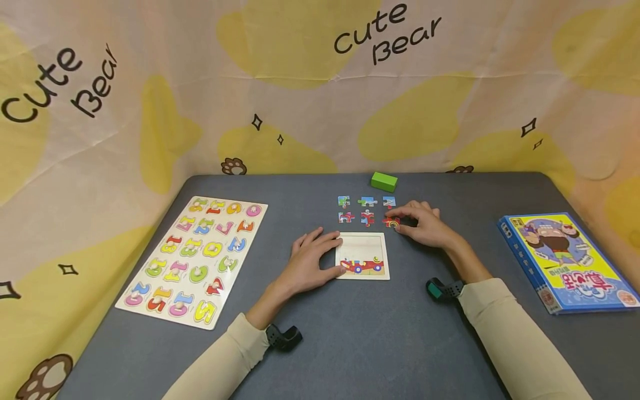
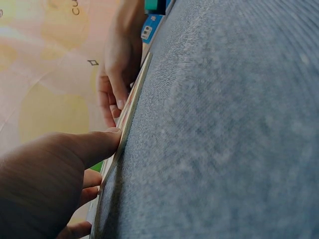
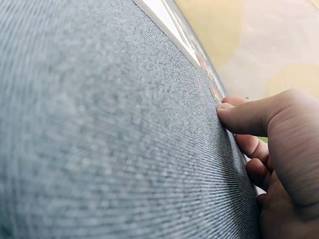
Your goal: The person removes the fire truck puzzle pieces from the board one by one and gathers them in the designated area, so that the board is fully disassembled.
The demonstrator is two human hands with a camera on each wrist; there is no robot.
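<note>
A wooden jigsaw board lies flat in the middle of the table, its lower part filled with a red vehicle picture and its upper part bare. My left hand rests against the board's left side, fingers extended, thumb at the lower corner; the left wrist view shows the thumb on the board's edge. My right hand pinches a red puzzle piece between thumb and index finger, low over the table. Beside it lie several loose pieces in two rows, among them a red piece and a blue one.
A green block sits behind the loose pieces near the table's back edge. At the left lies a white number puzzle board. A blue and yellow box lies at the right. A printed cloth hangs behind the table.
</note>
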